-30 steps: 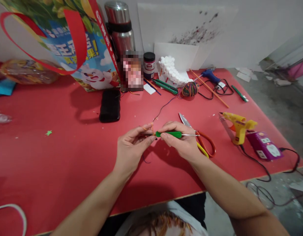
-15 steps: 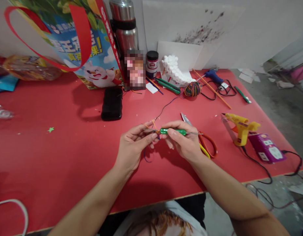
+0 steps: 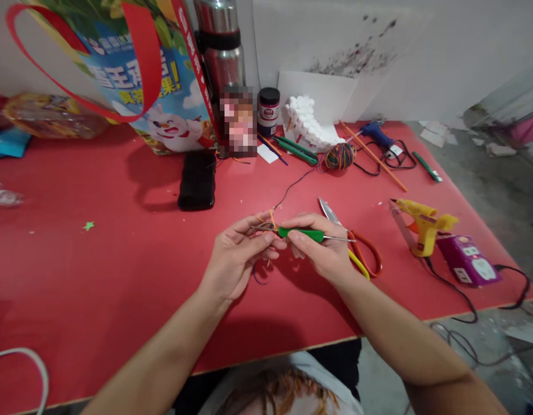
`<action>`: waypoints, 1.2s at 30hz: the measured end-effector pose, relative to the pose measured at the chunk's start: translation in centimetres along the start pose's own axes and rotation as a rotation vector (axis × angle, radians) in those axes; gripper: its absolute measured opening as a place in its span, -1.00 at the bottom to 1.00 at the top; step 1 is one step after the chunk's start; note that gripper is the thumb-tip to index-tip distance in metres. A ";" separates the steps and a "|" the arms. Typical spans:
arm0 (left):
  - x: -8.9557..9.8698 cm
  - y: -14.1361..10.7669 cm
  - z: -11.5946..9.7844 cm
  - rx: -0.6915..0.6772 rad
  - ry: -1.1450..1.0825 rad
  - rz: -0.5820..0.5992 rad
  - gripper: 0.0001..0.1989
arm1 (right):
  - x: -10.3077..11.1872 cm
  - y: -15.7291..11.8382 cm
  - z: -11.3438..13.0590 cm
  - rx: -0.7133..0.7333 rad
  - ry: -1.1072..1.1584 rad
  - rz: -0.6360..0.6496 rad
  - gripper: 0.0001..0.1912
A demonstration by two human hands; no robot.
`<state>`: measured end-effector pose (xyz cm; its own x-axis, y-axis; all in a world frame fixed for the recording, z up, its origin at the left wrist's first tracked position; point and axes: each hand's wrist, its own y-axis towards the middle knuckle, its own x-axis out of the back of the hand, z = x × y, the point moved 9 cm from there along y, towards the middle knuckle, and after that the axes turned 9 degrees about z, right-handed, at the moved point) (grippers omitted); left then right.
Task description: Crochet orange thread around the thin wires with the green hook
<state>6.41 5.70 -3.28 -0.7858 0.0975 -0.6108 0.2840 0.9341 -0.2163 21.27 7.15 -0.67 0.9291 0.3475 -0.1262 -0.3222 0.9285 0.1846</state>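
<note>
Centrally, both hands work just above the red tabletop (image 3: pixel 119 276), near its front edge. The right hand (image 3: pixel 326 252) grips the green-handled tool (image 3: pixel 307 234) between thumb and fingers, the thumb lying along the handle. A thin metal shaft projects from each end of the handle: one passes toward the left fingers, the other extends to the right, over the scissors. The shape of the tips is too small to tell.

The left hand (image 3: pixel 234 253) pinches the yarn (image 3: pixel 272 218) between thumb and fingertips; an orange length stands up at the index finger, and a dark loose end curls below the hand. The left end of the tool meets the yarn at this point; whether it passes through a loop cannot be told. A dark strand runs from the fingers across the tabletop to the multicoloured yarn ball (image 3: pixel 340 156).

The scissors (image 3: pixel 367 257) lie just beside the right hand, with orange and yellow handles, partly covered by that hand. Farther right, the yellow glue gun (image 3: pixel 422 225) stands next to the purple socket box (image 3: pixel 469 259). A black case-like object (image 3: pixel 197 181) lies beyond the left hand, in front of the printed bag (image 3: pixel 162 109). Left of the yarn ball lies the green cutter (image 3: pixel 296 150); behind both stands the white curved model (image 3: pixel 307 124).
</note>
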 end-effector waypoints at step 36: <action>-0.5 -0.7 -2.2 -0.253 0.340 -0.039 -0.64 | 1.9 -0.1 1.6 0.049 0.042 -0.038 -0.84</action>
<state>5.42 5.71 -1.14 -0.9418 0.1290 -0.3104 0.1403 0.9900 -0.0144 23.39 7.54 0.61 0.9316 0.3186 -0.1750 -0.2769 0.9339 0.2262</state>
